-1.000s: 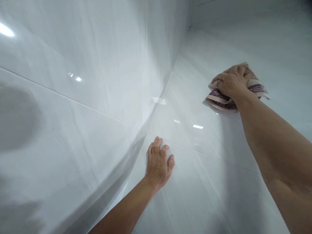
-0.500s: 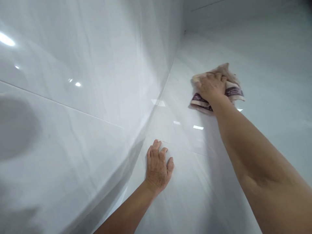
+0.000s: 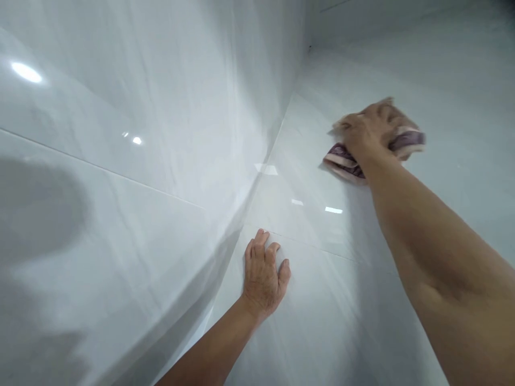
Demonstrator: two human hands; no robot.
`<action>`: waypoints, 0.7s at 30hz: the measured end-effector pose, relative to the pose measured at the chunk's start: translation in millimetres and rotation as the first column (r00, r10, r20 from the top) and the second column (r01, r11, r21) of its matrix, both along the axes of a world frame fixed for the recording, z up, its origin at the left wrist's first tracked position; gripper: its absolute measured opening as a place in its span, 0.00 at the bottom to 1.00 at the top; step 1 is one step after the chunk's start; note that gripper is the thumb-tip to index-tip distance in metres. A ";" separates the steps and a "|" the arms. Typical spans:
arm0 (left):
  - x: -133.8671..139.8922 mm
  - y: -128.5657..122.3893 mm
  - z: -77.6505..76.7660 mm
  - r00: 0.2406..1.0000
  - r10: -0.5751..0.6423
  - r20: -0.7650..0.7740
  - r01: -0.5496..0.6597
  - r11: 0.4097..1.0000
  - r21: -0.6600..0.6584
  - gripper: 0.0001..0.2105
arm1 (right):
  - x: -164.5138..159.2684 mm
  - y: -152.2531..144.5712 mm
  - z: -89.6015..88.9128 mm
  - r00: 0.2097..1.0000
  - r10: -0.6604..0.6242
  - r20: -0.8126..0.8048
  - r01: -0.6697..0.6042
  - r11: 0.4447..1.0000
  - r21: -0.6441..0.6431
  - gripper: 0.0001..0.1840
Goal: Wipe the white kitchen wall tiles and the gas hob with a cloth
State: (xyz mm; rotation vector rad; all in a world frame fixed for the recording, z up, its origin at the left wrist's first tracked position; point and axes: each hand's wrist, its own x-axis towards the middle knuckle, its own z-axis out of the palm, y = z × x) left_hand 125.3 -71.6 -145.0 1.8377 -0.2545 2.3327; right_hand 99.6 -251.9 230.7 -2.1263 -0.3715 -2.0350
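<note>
My right hand point(image 3: 368, 131) presses a folded cloth towel point(image 3: 344, 162) against the glossy tiled wall point(image 3: 450, 177) on the right. The towel is pinkish beige with a dark purple patterned band, and its edges stick out around my fingers, slightly blurred by motion. Lower down and nearer the corner, my left hand point(image 3: 263, 273) rests on the same wall, holding nothing. Its fingers are a little bent and apart, with the tips close to a thin tile joint point(image 3: 306, 241).
A second glossy white tiled wall point(image 3: 161, 107) with faint grey veins fills the left side and meets the right wall at a corner point(image 3: 277, 136). A horizontal joint point(image 3: 100, 168) crosses it. Lights reflect on both walls.
My right hand has slid the towel a little to the right and slightly up along the wall, bunching it more. My left hand stays at the same spot. The view has shifted slightly.
</note>
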 end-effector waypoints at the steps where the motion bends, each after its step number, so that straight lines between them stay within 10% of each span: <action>1: 1.7 0.9 -0.9 1.000 -0.007 0.003 0.007 1.000 -0.001 0.13 | -0.5 -10.0 2.3 1.000 0.002 0.016 -0.003 0.999 0.050 0.23; 21: 10.6 7.7 -2.5 1.000 -0.023 0.019 0.023 1.000 -0.005 0.15 | -3.2 -20.6 6.9 0.994 -0.089 -0.061 0.087 0.996 -0.038 0.23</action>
